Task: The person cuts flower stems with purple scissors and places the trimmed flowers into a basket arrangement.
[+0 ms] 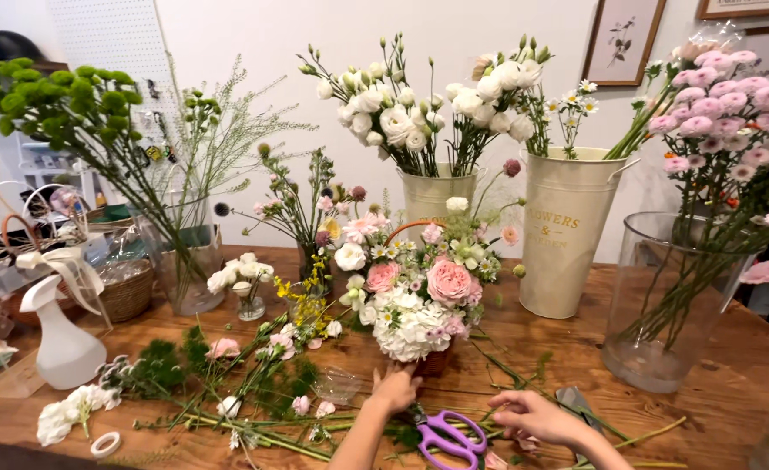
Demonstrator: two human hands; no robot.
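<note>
**Hands at the foot of a flower basket**

The left hand (395, 389) rests against the base of the flower basket (415, 305), fingers curled on its lower edge, seemingly to steady it; whether they truly grip it I cannot tell. The basket stands mid-counter, packed with pink roses and white blooms, an orange handle arching over the top.

The right hand (532, 416), at about four o'clock from the basket, lies loosely curled on the counter (715, 383) among cut stems, holding nothing that shows. Purple scissors (449, 435) lie between the two hands, within easy reach.

At nine o'clock from the basket lie loose stems and greenery (254, 374); farther left stands a white spray bottle (62, 339). A cream metal bucket (567, 235) stands at two o'clock.
</note>
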